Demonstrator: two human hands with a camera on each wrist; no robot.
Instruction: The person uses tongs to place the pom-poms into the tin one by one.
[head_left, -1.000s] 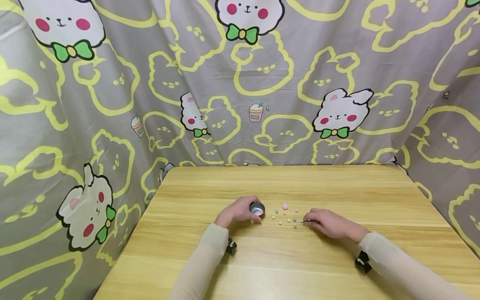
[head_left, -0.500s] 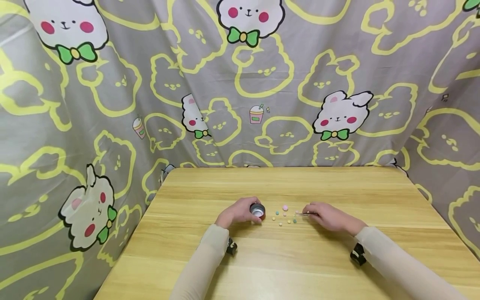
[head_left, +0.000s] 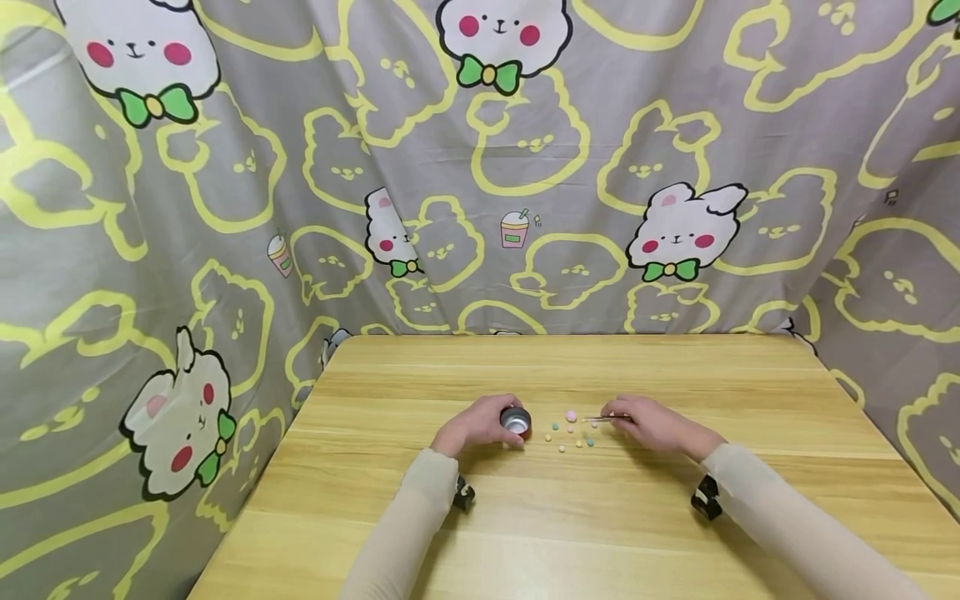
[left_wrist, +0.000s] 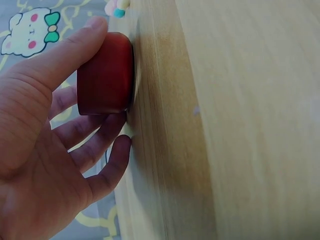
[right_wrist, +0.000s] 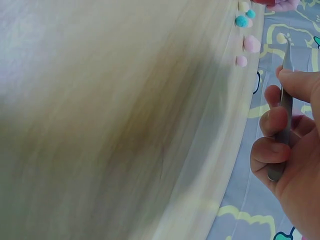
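Right hand (head_left: 651,423) has slid up and left since a second ago, so the tweezers (head_left: 606,418) now point at the far beads near the pink bead (head_left: 571,415); left hand (head_left: 478,425) hasn't shifted, fingers curled round the cup (head_left: 516,420) on the table (head_left: 675,517). Head view: beads (head_left: 570,433) lie scattered between the two hands, apart from the cup; whether the tweezer tips carry a bead is too small to tell. Left wrist view: thumb and fingers of left hand (left_wrist: 45,150) wrap the cup (left_wrist: 105,75), a red body standing on the wood, grip looks firm. Right wrist view: right hand (right_wrist: 295,150) pinches the tweezers (right_wrist: 285,105) between thumb and fingers, tips near pink beads (right_wrist: 247,50), gap at the tips not clear. Risks: round beads likely squirt from a hard pinch and roll off; a sweeping tip could scatter neighbours; a nudged cup may tip.
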